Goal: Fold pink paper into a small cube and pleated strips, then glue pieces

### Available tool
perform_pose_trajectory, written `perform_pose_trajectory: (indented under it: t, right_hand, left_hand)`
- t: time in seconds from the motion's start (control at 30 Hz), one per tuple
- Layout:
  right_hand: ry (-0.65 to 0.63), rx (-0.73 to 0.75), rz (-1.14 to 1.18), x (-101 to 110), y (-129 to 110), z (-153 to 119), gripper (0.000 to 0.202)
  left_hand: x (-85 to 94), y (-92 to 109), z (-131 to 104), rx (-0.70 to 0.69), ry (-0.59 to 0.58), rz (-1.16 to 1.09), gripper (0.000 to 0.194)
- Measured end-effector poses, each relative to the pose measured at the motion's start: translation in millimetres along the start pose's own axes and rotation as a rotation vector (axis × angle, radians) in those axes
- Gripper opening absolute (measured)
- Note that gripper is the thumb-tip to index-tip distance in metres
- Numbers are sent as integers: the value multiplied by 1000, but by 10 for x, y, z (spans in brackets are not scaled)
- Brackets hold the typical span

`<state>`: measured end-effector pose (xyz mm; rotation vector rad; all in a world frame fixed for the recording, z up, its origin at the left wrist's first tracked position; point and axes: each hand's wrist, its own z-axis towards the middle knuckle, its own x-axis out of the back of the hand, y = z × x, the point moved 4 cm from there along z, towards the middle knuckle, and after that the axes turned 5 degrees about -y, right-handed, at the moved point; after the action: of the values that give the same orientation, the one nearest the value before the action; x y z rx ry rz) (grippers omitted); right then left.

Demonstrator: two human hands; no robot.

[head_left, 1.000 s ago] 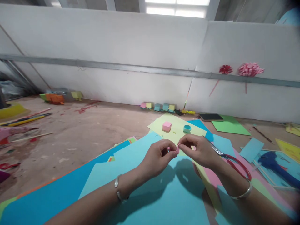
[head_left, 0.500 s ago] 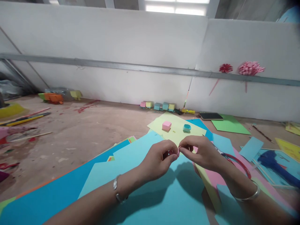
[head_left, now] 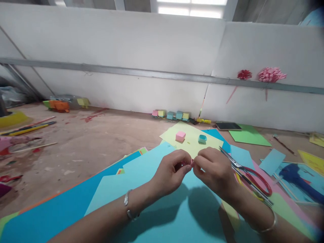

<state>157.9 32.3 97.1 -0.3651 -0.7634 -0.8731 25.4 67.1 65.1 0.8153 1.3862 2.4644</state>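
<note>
My left hand point(head_left: 170, 172) pinches a small pink paper piece point(head_left: 191, 163) between thumb and fingers, most of it hidden in the grip. My right hand point(head_left: 215, 170) has its fingertips closed together at the piece's right side; whether they grip it too is hard to see. Both hands are above a light blue paper sheet point(head_left: 141, 195). Just beyond them, a pink paper box point(head_left: 180, 136) and a small teal open-topped box point(head_left: 202, 138) sit on a pale yellow sheet point(head_left: 168, 135).
Red-handled scissors point(head_left: 258, 179) lie right of my right hand on layered papers. A blue glue gun point(head_left: 298, 179) is farther right. A phone point(head_left: 228, 126) and small paper blocks point(head_left: 170, 115) line the wall. Brushes point(head_left: 30, 128) lie at the left.
My right hand has turned and its fingers have curled in closer at the pink piece. More of the scissors shows now. My left hand stays almost in place.
</note>
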Motion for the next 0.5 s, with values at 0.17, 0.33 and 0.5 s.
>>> perform_pose_trajectory:
  t: [0.17, 0.33, 0.5]
  right_hand:
    - [-203, -160, 538, 68, 171, 61, 18]
    - [-201, -178, 479, 81, 170, 60, 17]
    - [-170, -302, 430, 42, 161, 25, 16]
  left_hand:
    - [0, 44, 8, -6, -31, -32, 14]
    - [-18, 26, -3, -11, -26, -34, 13]
    - [-5, 37, 9, -28, -4, -15, 14]
